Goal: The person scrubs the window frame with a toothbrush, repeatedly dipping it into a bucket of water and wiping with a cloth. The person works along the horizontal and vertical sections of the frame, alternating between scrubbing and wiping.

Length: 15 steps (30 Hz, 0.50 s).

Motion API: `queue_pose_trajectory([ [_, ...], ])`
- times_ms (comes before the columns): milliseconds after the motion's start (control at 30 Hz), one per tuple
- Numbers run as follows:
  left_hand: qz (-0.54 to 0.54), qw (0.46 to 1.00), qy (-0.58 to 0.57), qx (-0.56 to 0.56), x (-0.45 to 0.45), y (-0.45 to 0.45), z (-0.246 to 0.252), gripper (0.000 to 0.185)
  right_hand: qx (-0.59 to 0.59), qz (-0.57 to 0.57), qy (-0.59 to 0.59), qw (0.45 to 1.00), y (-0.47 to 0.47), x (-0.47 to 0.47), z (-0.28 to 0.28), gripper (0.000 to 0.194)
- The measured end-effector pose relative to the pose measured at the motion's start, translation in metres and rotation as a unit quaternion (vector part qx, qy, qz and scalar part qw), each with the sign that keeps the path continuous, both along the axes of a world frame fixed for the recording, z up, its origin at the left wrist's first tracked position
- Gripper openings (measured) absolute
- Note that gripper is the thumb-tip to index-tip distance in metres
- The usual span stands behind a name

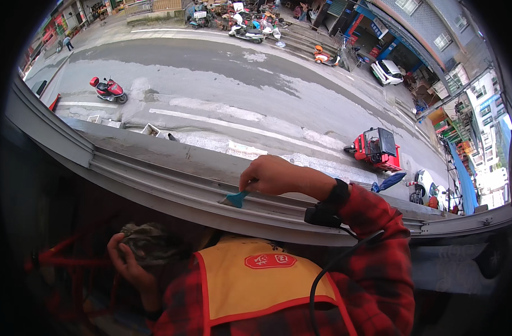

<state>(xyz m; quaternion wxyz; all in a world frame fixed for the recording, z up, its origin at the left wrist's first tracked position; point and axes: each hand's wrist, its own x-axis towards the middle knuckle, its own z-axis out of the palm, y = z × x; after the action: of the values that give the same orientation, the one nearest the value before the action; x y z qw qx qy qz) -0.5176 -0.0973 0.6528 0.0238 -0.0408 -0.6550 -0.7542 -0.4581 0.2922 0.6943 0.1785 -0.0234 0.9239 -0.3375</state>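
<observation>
My right hand (269, 174) grips the handle of a small teal brush (237, 199). The bristles point down and left, at the grooves of a metal sliding-window track (163, 176). Most of the handle is hidden by my fingers. Lower and to the left, inside the window, my left hand (132, 264) holds a crumpled, dirty grey rag (148, 243) in shadow. The rag's far side fades into the dark.
A concrete ledge (188, 153) runs outside the track. Far below lies a street with a red scooter (109, 90) and a red three-wheeled cart (375, 149). A black cable (323, 277) hangs by my right arm. Red metal bars (77, 262) stand at lower left.
</observation>
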Motion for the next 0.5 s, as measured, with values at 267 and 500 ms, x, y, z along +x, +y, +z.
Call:
queue_pose_trajectory([
  [267,-0.037,0.999,0.006,-0.037,0.020,0.034,0.010,0.024,0.108,0.004,-0.066,0.992,0.057,0.106,0.035,0.015],
  [500,-0.042,0.998,0.006,-0.036,0.039,0.041,0.006,0.024,0.199,0.061,-0.133,0.969,0.076,0.139,0.057,0.019],
])
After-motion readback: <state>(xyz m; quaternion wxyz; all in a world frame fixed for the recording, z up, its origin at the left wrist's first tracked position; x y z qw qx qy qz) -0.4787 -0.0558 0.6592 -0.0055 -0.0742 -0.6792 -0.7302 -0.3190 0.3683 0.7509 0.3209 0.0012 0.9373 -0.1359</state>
